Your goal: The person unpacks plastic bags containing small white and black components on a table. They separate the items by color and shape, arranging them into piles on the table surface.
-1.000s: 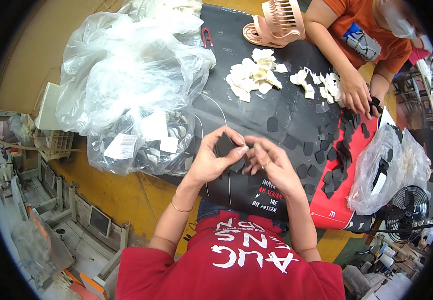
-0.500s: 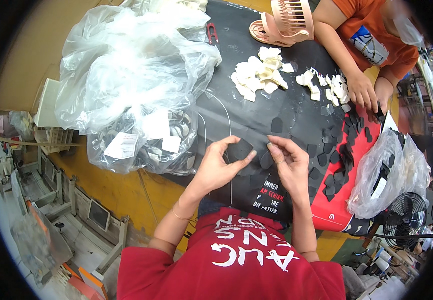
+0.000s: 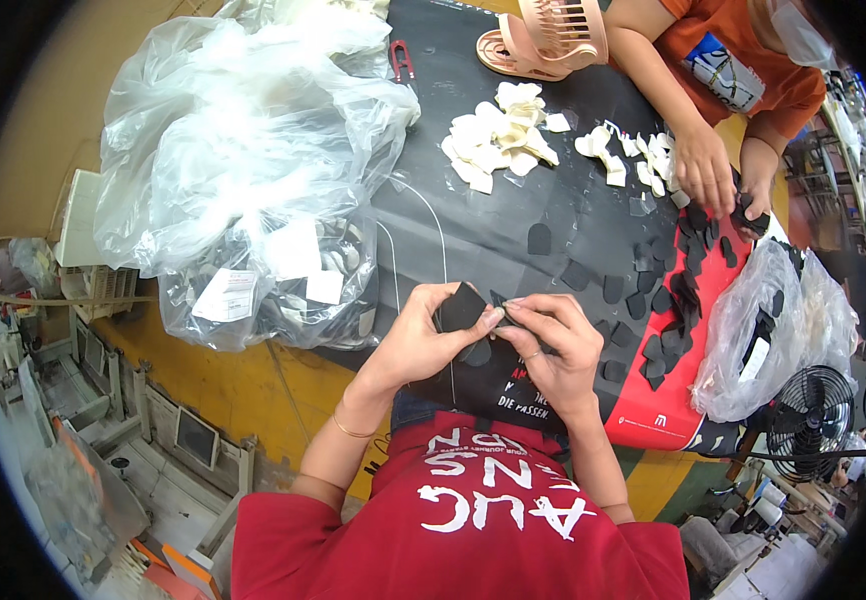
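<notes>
My left hand (image 3: 421, 335) grips a flat black patch (image 3: 464, 308) with rounded corners between thumb and fingers; whether it is one layer or a stack I cannot tell. Close against it, my right hand (image 3: 560, 345) pinches a small black piece (image 3: 498, 299), seen nearly edge-on. The fingertips of both hands almost meet above the dark table covering (image 3: 418, 250). Loose black patches (image 3: 574, 275) lie to the right and beyond my hands, some with one rounded end.
Clear plastic bags (image 3: 253, 150) of pieces fill the left. Cream-coloured pieces (image 3: 498, 135) are heaped at the back, near a pink plastic holder (image 3: 543, 40) and red snips (image 3: 402, 62). At right, a co-worker's hands (image 3: 708, 170) handle black pieces beside another bag (image 3: 748, 340) and a fan (image 3: 810, 420).
My right hand has moved left to my left hand and now pinches a black piece. A patch that lay between my hands is no longer seen there. The view has shifted slightly.
</notes>
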The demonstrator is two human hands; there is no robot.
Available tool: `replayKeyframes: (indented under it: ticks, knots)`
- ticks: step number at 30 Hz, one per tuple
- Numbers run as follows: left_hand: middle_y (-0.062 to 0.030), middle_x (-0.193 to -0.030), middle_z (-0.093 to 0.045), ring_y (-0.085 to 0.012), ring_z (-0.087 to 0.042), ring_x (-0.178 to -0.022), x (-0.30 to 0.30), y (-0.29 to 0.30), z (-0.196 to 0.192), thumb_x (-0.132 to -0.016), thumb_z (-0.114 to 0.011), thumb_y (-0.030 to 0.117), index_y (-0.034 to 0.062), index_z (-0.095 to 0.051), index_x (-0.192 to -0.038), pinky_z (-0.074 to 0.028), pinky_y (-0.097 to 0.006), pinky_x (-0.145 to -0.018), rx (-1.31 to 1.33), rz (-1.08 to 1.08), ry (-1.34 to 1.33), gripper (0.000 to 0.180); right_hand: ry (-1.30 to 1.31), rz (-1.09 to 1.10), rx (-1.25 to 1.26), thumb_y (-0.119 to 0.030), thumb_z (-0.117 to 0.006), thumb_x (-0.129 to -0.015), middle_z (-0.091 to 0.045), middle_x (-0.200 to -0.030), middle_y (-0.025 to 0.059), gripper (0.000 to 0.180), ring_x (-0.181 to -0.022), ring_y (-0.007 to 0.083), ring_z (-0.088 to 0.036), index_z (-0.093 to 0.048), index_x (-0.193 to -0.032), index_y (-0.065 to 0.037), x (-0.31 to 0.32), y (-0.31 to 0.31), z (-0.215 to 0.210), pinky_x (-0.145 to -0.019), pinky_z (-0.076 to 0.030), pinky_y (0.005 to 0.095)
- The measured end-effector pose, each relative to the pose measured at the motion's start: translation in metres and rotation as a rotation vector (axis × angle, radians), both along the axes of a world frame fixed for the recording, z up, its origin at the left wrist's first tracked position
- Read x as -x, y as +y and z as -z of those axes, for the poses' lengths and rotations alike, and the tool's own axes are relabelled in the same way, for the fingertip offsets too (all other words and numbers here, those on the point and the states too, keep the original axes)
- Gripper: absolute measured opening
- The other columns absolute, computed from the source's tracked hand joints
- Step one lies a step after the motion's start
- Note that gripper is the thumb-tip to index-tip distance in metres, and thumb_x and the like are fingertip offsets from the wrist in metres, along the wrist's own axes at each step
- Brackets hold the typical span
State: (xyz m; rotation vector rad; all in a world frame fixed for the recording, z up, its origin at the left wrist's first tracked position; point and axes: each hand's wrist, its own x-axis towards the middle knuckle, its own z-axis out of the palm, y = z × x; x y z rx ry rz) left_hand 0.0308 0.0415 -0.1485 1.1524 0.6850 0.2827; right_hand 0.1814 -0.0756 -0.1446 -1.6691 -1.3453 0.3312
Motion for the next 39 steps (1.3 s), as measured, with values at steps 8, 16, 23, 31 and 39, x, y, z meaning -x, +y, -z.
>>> replayKeyframes:
  ticks: [8, 16, 23, 31, 39]
  knots:
    - [-0.0006, -0.072, -0.065, -0.0048, -0.057, -0.068, 0.004, 0.001, -0.004, -0.091, -0.072, 0.011, -0.001, -0.065, -0.082, -0.047, -0.022, -0.063, -0.09, -0.081, 0.081, 0.017, 0.487, 0.222, 0.246, -0.01, -0.072, -0.088, -0.067, -0.091, 0.0115, 0.018, -0.072, 0.0141, -0.057, -0.072, -0.1, 0.003, -0.023, -0.005, -0.005, -0.07, -0.048, 0.0285]
    - [-0.0105, -0.074, -0.068, -0.0152, -0.062, -0.069, -0.003, -0.007, -0.002, -0.081, -0.074, 0.006, -0.0033, -0.065, -0.085, -0.049, -0.029, -0.067, -0.433, -0.012, 0.161, 0.014, -0.108, 0.318, 0.243, -0.021, -0.076, -0.086, -0.063, -0.101, 0.0127, 0.034, -0.083, 0.0255, -0.061, -0.069, -0.113, 0.0, -0.013, 0.008, -0.013, -0.075, -0.05, 0.0359]
    - [-0.0213, -0.085, -0.068, -0.0383, -0.066, -0.084, -0.011, -0.007, 0.003, -0.076, -0.069, 0.006, -0.0041, -0.067, -0.098, -0.05, -0.04, -0.079, -0.721, 0.026, 0.323, 0.024, -0.003, 0.087, 0.279, -0.018, -0.072, -0.089, -0.063, -0.1, 0.0111, 0.027, -0.09, 0.0268, -0.06, -0.07, -0.112, -0.004, -0.012, 0.014, -0.002, -0.08, -0.049, 0.0377]
    - [-0.0234, -0.098, -0.069, -0.0382, -0.066, -0.089, 0.0, -0.002, 0.009, -0.072, -0.068, -0.004, 0.0002, -0.067, -0.118, -0.051, -0.04, -0.086, -0.821, -0.165, 0.338, 0.046, -0.246, 0.099, 0.282, -0.021, -0.076, -0.082, -0.062, -0.096, 0.0067, 0.027, -0.087, 0.025, -0.058, -0.072, -0.105, -0.009, -0.012, 0.008, 0.015, -0.076, -0.045, 0.0377]
    - [-0.0235, -0.107, -0.066, -0.0405, -0.063, -0.095, -0.017, 0.001, -0.001, -0.069, -0.064, -0.007, 0.0017, -0.06, -0.127, -0.051, -0.044, -0.088, -0.872, 0.108, 0.246, 0.059, -0.521, 0.268, 0.255, -0.026, -0.073, -0.086, -0.064, -0.096, 0.0051, 0.026, -0.088, 0.0236, -0.059, -0.072, -0.103, -0.006, -0.03, 0.035, 0.016, -0.077, -0.043, 0.0367]
